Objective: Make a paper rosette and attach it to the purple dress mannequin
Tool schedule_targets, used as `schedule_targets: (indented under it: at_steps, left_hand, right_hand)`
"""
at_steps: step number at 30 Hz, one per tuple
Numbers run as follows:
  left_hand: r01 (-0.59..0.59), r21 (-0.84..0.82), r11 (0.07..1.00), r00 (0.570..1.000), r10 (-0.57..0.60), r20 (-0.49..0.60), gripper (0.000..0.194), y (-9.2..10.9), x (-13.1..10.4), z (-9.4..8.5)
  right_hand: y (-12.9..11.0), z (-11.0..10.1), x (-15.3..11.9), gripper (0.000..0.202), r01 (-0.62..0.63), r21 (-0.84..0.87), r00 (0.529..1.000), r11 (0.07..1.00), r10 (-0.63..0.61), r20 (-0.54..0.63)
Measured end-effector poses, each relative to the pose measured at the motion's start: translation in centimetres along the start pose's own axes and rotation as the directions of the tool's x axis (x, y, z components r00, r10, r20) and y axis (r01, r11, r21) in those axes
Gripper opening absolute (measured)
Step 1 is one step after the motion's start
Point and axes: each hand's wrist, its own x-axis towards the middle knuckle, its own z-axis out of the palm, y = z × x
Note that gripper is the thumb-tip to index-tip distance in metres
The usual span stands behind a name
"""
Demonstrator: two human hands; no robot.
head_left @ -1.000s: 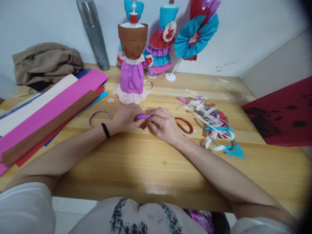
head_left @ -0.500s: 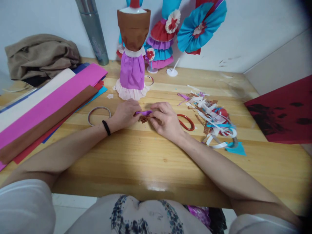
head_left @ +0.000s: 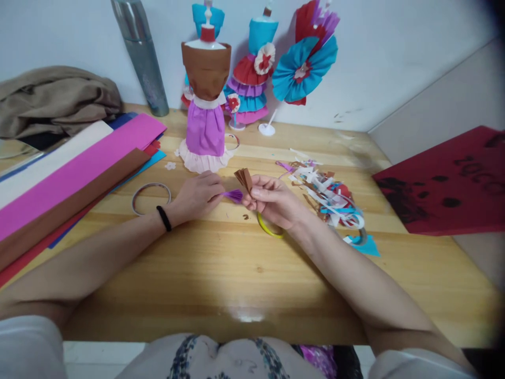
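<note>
While the left hand (head_left: 199, 197) pinches purple pleated paper (head_left: 235, 196), the right hand (head_left: 272, 199) holds brown pleated paper (head_left: 243, 179).
Fingers are closed narrowly on each, both papers in front and right of the dress form (head_left: 207, 129).

Clock read from table (head_left: 258, 295) centre. Paper stack (head_left: 82, 168) on table, 9 to 10. Bundled cloth (head_left: 59, 100) behind stack, 10. Tape ring (head_left: 133, 200) right of stack. Bottle (head_left: 147, 73), 11. Skirted form (head_left: 207, 129), between 11 and 12, tiered form (head_left: 251, 87) behind it to right. Scrap pile (head_left: 335, 197), 2. Board (head_left: 445, 184) beyond pile, near 3.
</note>
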Motion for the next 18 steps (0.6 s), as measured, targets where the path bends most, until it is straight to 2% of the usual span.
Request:
schedule_targets:
  at_steps: [2,5,6,8,10,12,14,18]
  left_hand:
    - [-0.091,0.038,0.995,0.988,0.095,-0.124,0.019,0.1,0.1,-0.2]
    - [-0.156,0.137,0.978,0.936,0.19,-0.295,0.012,0.5,0.5,-1.5]
    - [-0.143,0.18,0.973,0.939,0.191,-0.286,0.011,0.6,0.7,-2.2]
    - [-0.166,0.259,0.952,0.953,0.223,-0.207,0.014,0.8,1.2,-3.7]
    - [-0.247,0.279,0.928,0.967,0.253,0.013,0.027,0.9,1.6,-5.1]
    - [-0.313,0.234,0.921,0.947,0.285,0.148,0.039,1.0,2.0,-6.0]
    - [-0.337,0.168,0.926,0.933,0.304,0.194,0.045,1.1,2.2,-6.3]
    - [-0.357,0.041,0.933,0.921,0.345,0.181,0.043,1.2,2.3,-5.7]
  right_hand:
    - [-0.5,0.0,-0.2,0.029,-0.069,0.102,0.997,0.992,0.064,0.044]
    - [-0.9,-0.1,-0.3,0.028,-0.119,0.168,0.991,0.979,0.107,0.083]
    - [-0.9,-0.1,-0.3,0.028,-0.133,0.175,0.988,0.975,0.117,0.096]
    - [-1.0,-0.2,-0.3,0.028,-0.161,0.173,0.983,0.972,0.142,0.119]
    - [-1.1,-0.4,-0.3,0.028,-0.188,0.152,0.977,0.97,0.168,0.133]
    - [-1.1,-0.5,-0.3,0.027,-0.215,0.126,0.971,0.969,0.198,0.132]
    - [-0.9,-0.6,-0.4,0.027,-0.251,0.1,0.962,0.963,0.237,0.137]
    - [-0.6,-0.2,-0.4,0.03,-0.303,0.081,0.946,0.95,0.289,0.15]
